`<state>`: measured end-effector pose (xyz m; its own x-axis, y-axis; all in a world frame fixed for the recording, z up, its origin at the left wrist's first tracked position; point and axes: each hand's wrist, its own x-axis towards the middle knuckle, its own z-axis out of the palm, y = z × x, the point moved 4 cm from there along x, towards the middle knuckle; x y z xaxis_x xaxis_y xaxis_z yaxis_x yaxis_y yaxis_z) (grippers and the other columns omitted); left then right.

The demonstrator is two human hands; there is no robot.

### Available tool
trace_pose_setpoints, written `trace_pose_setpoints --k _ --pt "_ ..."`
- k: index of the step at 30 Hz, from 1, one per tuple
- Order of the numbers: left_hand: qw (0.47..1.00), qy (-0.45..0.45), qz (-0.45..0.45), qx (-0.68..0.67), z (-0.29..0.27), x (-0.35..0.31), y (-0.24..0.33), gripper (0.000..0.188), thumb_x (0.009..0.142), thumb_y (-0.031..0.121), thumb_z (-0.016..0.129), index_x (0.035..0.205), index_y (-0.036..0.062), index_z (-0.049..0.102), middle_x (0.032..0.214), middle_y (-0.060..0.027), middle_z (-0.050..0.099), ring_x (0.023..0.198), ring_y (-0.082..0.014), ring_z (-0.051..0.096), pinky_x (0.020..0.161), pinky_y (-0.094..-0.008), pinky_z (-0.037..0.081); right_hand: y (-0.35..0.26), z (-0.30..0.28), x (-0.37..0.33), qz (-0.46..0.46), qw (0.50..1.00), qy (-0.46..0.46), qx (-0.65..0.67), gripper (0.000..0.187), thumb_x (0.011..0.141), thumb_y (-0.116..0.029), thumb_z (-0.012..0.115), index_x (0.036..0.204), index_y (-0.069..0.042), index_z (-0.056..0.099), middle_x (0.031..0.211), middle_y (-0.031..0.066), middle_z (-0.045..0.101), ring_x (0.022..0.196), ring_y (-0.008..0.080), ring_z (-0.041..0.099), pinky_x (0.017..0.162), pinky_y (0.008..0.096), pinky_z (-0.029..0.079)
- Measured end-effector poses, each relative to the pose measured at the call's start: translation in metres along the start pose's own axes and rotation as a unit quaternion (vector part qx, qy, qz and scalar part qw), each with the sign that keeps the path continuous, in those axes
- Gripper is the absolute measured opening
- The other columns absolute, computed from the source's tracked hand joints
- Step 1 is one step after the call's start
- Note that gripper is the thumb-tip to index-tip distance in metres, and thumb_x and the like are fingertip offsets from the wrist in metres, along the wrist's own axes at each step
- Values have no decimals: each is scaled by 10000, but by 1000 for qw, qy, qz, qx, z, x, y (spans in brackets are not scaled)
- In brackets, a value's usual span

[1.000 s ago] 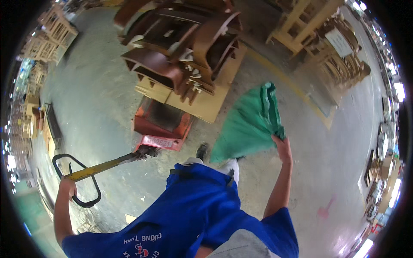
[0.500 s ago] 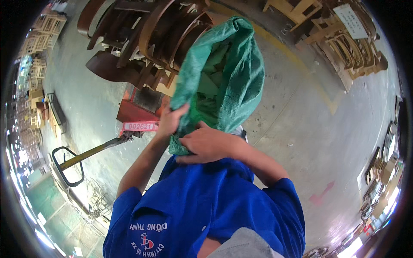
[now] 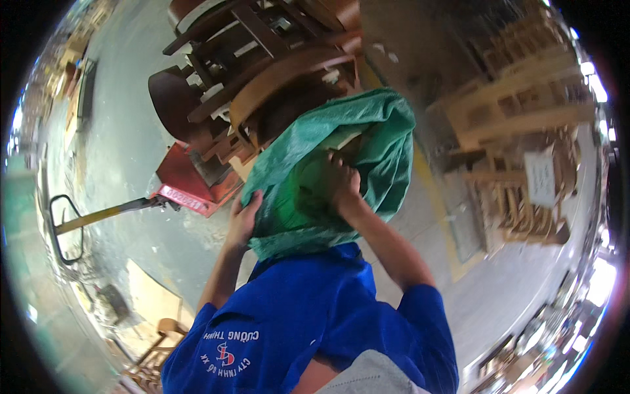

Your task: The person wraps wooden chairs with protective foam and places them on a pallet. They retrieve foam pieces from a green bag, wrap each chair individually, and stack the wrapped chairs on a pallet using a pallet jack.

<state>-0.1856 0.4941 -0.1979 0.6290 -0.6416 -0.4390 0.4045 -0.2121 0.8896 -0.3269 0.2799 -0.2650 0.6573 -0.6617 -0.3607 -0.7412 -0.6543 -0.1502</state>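
Observation:
A large green woven sack [image 3: 388,141] stands against my front with its mouth spread wide. On its left rim is my left hand [image 3: 245,218], closed around the folded edge. My right hand [image 3: 346,182] reaches down inside the mouth, over pale pieces [image 3: 341,139] that lie in shadow and cannot be made out. Blur and shadow obscure the right fingers, so whether they hold anything is unclear.
Beyond the sack, dark brown wooden chair parts [image 3: 262,79] are stacked. A red pallet jack [image 3: 187,174] with a long handle [image 3: 98,218] stands at left. Lighter wooden chair frames [image 3: 518,190] with a white sign [image 3: 541,178] are piled at right.
My right hand has left the sack's near rim and moved into its mouth. The left hand stays on the left rim. The sack's mouth is wider and lower, and the view has turned.

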Motion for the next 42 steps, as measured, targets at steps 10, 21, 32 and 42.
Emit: trace_pose_setpoints --k 10,21,32,42 --pt "997 -56 -39 22 -12 143 80 377 1066 200 634 1393 13 608 1260 -27 671 1124 -127 617 990 -305 503 -36 -52 115 -352 930 110 10 474 927 -312 631 1373 -153 601 1363 267 568 1278 470 550 1074 576 457" --pt "815 -107 -218 526 -19 257 119 363 961 228 729 1289 76 704 1151 -116 769 1084 -307 720 932 -406 548 54 -238 253 -491 811 -2 319 372 776 -147 806 1119 -90 676 1259 141 653 1169 374 636 1011 481 509" --pt "519 -360 -309 710 121 462 241 1069 624 564 901 1527 128 531 1387 -144 663 1238 -272 648 1056 -395 515 303 -309 457 -236 651 59 719 496 858 -19 748 1332 -29 603 1169 113 715 1057 237 712 895 370 597" --pt "649 -157 251 701 355 700 140 545 834 462 806 1135 13 740 1042 -203 750 984 -405 721 860 -474 573 309 -71 618 46 612 -118 781 472 933 -135 746 1368 -8 615 1224 83 685 929 140 657 774 285 526"
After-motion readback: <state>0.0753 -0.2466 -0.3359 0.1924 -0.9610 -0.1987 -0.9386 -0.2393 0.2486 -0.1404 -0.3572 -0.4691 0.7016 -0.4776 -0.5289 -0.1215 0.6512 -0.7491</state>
